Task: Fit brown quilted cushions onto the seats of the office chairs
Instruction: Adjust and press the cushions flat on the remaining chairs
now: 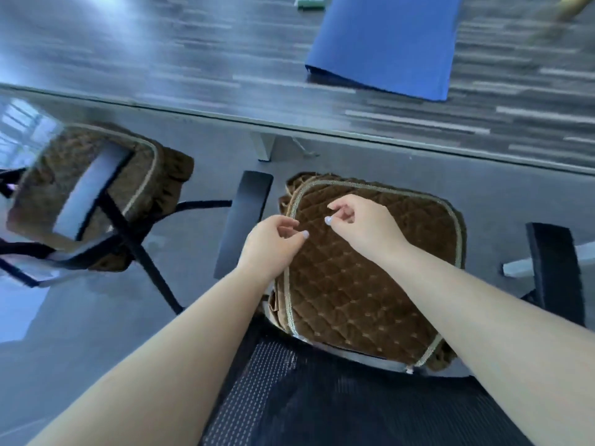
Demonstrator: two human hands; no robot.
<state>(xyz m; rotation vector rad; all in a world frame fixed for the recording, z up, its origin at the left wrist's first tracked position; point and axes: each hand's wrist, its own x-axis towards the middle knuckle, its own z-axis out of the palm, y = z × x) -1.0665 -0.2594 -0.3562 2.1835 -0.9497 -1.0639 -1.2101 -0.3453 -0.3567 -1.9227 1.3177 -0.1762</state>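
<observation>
A brown quilted cushion with beige piping lies flat on the seat of the office chair below me, between its black armrests. The chair's black mesh backrest is at the bottom of the view. My left hand hovers at the cushion's left edge with fingers loosely curled, holding nothing. My right hand is above the cushion's upper middle, fingers apart and empty. A second chair at the left carries another brown cushion on its seat.
A dark wood-grain table with a glass edge runs across the top, just beyond the chairs. A blue cloth lies on it at upper right. White table legs stand under it. The right armrest is at the right.
</observation>
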